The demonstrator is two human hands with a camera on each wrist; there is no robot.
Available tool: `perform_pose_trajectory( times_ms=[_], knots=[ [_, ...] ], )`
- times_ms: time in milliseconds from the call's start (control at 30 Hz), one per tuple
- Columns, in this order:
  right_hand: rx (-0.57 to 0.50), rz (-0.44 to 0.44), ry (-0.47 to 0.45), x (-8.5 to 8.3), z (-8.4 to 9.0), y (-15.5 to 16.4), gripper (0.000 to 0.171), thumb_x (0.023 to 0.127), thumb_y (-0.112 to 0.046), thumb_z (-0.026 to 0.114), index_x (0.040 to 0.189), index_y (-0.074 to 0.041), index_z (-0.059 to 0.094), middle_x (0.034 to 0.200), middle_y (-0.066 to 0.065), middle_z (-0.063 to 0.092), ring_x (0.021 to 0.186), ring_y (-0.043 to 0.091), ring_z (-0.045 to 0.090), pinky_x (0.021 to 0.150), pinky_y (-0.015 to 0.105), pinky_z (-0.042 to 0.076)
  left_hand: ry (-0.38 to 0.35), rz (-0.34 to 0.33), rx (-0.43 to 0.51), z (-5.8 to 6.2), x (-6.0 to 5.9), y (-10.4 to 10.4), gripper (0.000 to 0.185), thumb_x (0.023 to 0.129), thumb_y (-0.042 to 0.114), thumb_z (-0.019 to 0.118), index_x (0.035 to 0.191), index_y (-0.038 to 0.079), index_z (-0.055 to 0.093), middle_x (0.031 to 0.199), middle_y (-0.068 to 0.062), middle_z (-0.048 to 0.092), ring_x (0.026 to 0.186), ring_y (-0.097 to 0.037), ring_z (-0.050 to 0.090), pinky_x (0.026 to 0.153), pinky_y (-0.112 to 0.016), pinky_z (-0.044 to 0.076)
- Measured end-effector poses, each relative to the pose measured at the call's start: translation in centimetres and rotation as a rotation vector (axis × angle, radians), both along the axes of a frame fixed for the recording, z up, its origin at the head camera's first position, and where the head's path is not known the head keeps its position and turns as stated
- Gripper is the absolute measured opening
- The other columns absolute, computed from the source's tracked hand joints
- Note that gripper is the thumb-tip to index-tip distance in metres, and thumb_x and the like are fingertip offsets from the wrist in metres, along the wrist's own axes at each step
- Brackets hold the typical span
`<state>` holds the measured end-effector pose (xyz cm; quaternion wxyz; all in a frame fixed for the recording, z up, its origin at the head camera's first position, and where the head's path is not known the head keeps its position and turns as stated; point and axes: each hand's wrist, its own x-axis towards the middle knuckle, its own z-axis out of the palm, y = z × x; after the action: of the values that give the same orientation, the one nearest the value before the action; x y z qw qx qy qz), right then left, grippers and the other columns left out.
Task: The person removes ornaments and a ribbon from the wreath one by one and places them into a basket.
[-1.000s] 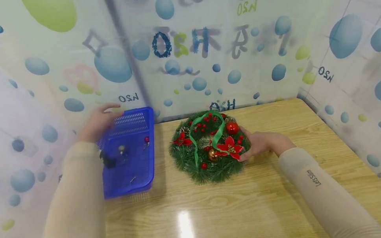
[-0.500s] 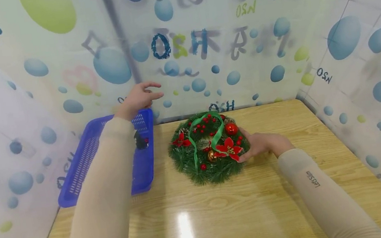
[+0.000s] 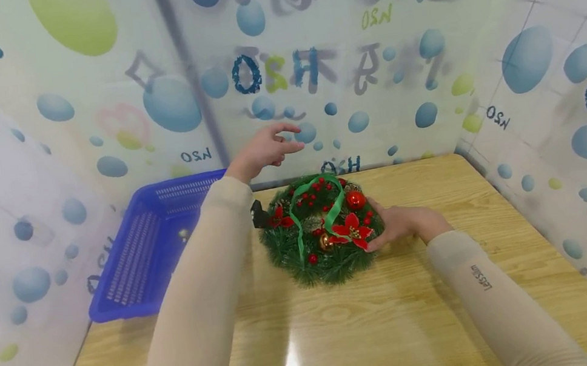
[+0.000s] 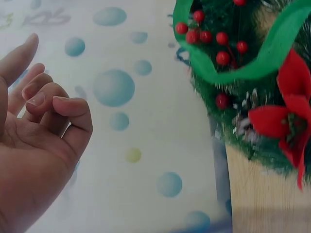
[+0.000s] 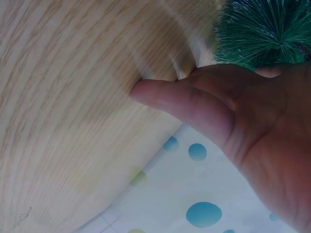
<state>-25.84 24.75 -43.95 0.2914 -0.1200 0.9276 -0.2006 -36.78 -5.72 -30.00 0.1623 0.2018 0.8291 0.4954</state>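
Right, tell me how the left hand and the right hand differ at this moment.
The left hand is raised in the air behind the wreath, holding nothing, fingers loosely curled. The right hand lies low on the table and holds the wreath's right edge. Both arms wear beige sleeves.

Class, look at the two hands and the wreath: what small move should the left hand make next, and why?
Probably lower the left hand onto the wreath. It hovers above the wreath's far edge, fingers loosely curled and holding nothing, while the right hand steadies the near right edge.

Wooden table [image 3: 398, 316] bearing wreath [image 3: 321, 228], basket [image 3: 134, 270]
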Motion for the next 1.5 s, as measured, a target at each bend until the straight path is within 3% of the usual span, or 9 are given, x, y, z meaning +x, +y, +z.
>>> perform_pose_trajectory(
  times_ms=[267, 533, 733, 833, 933, 1133, 1233, 1500],
  knots=[
    [0.008, -0.007, -0.012, 0.0, -0.2, -0.1, 0.142, 0.064, -0.076, 0.072, 0.154, -0.023, -0.024, 0.159, 0.022, 0.024, 0.143, 0.045, 0.031, 0.113, 0.06, 0.03, -0.018, -0.028, 0.026, -1.9, 0.4, 1.6, 0.043, 0.093, 0.033, 0.068, 0.133, 0.032, 0.055, 0.073, -0.002, 0.045, 0.051, -0.017, 0.026, 0.052, -0.032, 0.032],
    [0.025, -0.004, -0.004, 0.0, -0.1, 0.1, 0.139, 0.067, -0.076, 0.071, 0.155, -0.021, -0.022, 0.157, 0.024, 0.028, 0.141, 0.045, 0.035, 0.112, 0.06, 0.032, 0.027, -0.122, -0.031, -4.1, 1.8, 4.8, 0.043, 0.091, 0.04, 0.068, 0.132, 0.036, 0.055, 0.069, -0.003, 0.05, 0.051, -0.021, 0.032, 0.056, -0.036, 0.037],
    [0.02, 0.001, -0.006, -0.1, -0.3, -0.1, 0.138, 0.067, -0.077, 0.07, 0.155, -0.021, -0.021, 0.158, 0.024, 0.029, 0.141, 0.043, 0.037, 0.111, 0.059, 0.033, 0.029, -0.172, -0.094, -6.3, 2.4, 6.1, 0.047, 0.089, 0.043, 0.07, 0.132, 0.038, 0.054, 0.059, 0.002, 0.043, 0.047, -0.018, 0.031, 0.061, -0.045, 0.041],
    [0.01, 0.015, 0.004, -0.1, -0.6, -0.5, 0.139, 0.066, -0.077, 0.07, 0.155, -0.02, -0.02, 0.157, 0.023, 0.03, 0.139, 0.043, 0.04, 0.111, 0.059, 0.033, 0.015, -0.186, -0.119, -7.4, 2.8, 6.3, 0.047, 0.09, 0.038, 0.071, 0.134, 0.036, 0.054, 0.057, 0.001, 0.042, 0.045, -0.016, 0.03, 0.056, -0.041, 0.039],
    [0.0, 0.03, 0.003, -0.1, -0.8, -0.7, 0.139, 0.067, -0.076, 0.071, 0.155, -0.019, -0.02, 0.155, 0.023, 0.034, 0.135, 0.04, 0.046, 0.11, 0.058, 0.036, 0.003, -0.22, -0.143, -8.2, 3.4, 6.6, 0.048, 0.091, 0.032, 0.071, 0.135, 0.033, 0.053, 0.062, -0.005, 0.05, 0.048, -0.017, 0.034, 0.054, -0.035, 0.037],
    [0.013, 0.034, 0.009, -0.1, -0.7, -0.7, 0.138, 0.068, -0.075, 0.071, 0.155, -0.018, -0.02, 0.155, 0.024, 0.034, 0.133, 0.04, 0.048, 0.108, 0.058, 0.038, -0.044, -0.299, -0.159, -9.5, 3.8, 7.4, 0.054, 0.09, 0.026, 0.073, 0.139, 0.026, 0.051, 0.068, -0.013, 0.055, 0.05, -0.02, 0.037, 0.059, -0.042, 0.041],
    [0.023, 0.035, 0.013, 0.0, -0.5, -0.5, 0.137, 0.07, -0.075, 0.07, 0.155, -0.017, -0.019, 0.156, 0.024, 0.031, 0.136, 0.041, 0.045, 0.108, 0.059, 0.037, -0.041, -0.334, -0.187, -10.0, 3.7, 7.8, 0.057, 0.089, 0.026, 0.073, 0.141, 0.024, 0.05, 0.069, -0.011, 0.056, 0.051, -0.018, 0.038, 0.057, -0.038, 0.042],
    [0.028, 0.028, 0.027, 0.1, -0.1, -0.1, 0.137, 0.07, -0.075, 0.07, 0.155, -0.016, -0.019, 0.156, 0.023, 0.032, 0.134, 0.041, 0.046, 0.107, 0.059, 0.038, 0.01, -0.333, -0.212, -10.5, 3.8, 8.4, 0.057, 0.089, 0.028, 0.074, 0.141, 0.026, 0.051, 0.076, -0.013, 0.058, 0.058, -0.017, 0.042, 0.055, -0.031, 0.04]
  ],
)
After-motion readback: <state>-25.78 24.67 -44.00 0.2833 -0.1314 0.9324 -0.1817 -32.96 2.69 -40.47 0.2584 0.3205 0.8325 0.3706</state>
